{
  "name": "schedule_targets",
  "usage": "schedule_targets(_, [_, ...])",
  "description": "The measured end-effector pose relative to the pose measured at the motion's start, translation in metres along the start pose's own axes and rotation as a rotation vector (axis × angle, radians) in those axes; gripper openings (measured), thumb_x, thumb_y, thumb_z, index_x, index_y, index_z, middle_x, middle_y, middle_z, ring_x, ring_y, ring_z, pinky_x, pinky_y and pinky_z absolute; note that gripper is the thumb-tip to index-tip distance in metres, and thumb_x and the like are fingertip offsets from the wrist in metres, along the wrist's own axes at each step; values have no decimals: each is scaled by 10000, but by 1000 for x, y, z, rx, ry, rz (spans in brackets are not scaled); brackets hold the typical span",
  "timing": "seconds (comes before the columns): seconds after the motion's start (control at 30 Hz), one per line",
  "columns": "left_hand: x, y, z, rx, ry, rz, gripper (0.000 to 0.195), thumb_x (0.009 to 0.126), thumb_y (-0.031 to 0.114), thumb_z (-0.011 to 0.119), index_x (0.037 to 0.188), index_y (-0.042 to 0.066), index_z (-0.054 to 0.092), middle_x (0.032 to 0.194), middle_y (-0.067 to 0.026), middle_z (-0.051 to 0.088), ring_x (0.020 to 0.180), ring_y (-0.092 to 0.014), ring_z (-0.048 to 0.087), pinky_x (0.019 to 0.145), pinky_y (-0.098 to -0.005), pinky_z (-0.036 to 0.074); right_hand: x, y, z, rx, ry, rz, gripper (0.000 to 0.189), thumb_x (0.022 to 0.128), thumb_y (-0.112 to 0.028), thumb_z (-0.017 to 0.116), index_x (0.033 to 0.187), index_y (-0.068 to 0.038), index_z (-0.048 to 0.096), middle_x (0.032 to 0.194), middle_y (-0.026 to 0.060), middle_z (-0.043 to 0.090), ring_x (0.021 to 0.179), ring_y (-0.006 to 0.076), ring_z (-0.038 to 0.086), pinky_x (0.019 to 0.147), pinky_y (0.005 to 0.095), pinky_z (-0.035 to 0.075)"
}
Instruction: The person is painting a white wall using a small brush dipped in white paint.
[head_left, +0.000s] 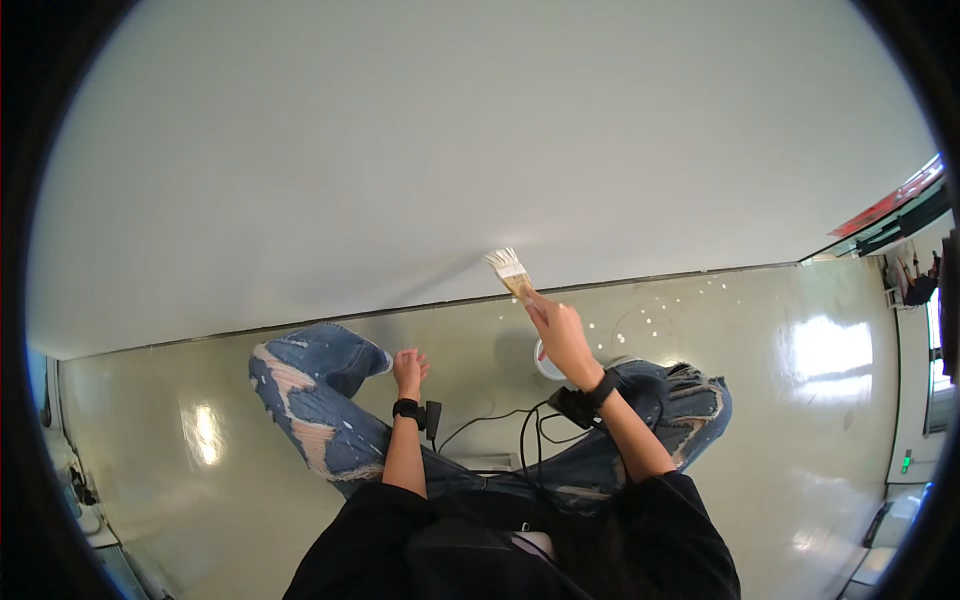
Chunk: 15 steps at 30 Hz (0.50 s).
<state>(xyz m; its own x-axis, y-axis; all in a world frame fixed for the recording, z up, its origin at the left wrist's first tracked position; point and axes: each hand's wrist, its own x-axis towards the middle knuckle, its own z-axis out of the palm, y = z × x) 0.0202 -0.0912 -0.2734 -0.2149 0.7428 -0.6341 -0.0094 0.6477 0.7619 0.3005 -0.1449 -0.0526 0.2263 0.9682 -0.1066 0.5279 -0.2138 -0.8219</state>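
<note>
My right hand (564, 334) is closed around the handle of a flat paintbrush (513, 274), whose white-coated bristles are splayed at the lower part of a pale wall (480, 150). Whether the bristle tips touch the wall, I cannot tell. Below that hand, on the floor, stands a white container (550, 362), partly hidden by the hand and wrist. My left hand (409, 369) is beside my left knee, with its fingers apart and nothing in them. Both wrists wear black straps with small devices.
Black cables (536, 442) run across my lap between my bent legs. White paint spots (621, 338) dot the glossy floor (465, 352) right of the container. A dark strip (637, 280) lines the wall's base. At the far right are a red panel (885, 204) and windows.
</note>
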Motion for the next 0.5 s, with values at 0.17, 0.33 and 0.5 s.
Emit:
schedule_targets(0.17, [6,-5,-4,13,-34,10,114,865,188,507,944,108,491,789,-61,607,536,-154,571,421,-251,408,-14,-44,-41,59,333,-313,377,856,-16,507,1230,-69,494,650,107,497,465,155,481,394,277,431])
schedule_targets(0.33, [8,-6,-1,92,-54,40,130,867,205,509,950,107,491,788,-55,612,534,-148,573,428,-258,414,14,-5,-66,37,682,-327,446,847,60,486,1261,-109,481,731,69,496,478,97,405,388,233,390])
schedule_targets(0.5, [10,-7,0,66,-65,18,130,871,228,509,937,119,485,794,-39,618,542,-142,575,445,-256,415,30,94,-35,-180,593,-215,524,848,15,506,1327,-159,384,744,149,514,618,306,501,589,401,430])
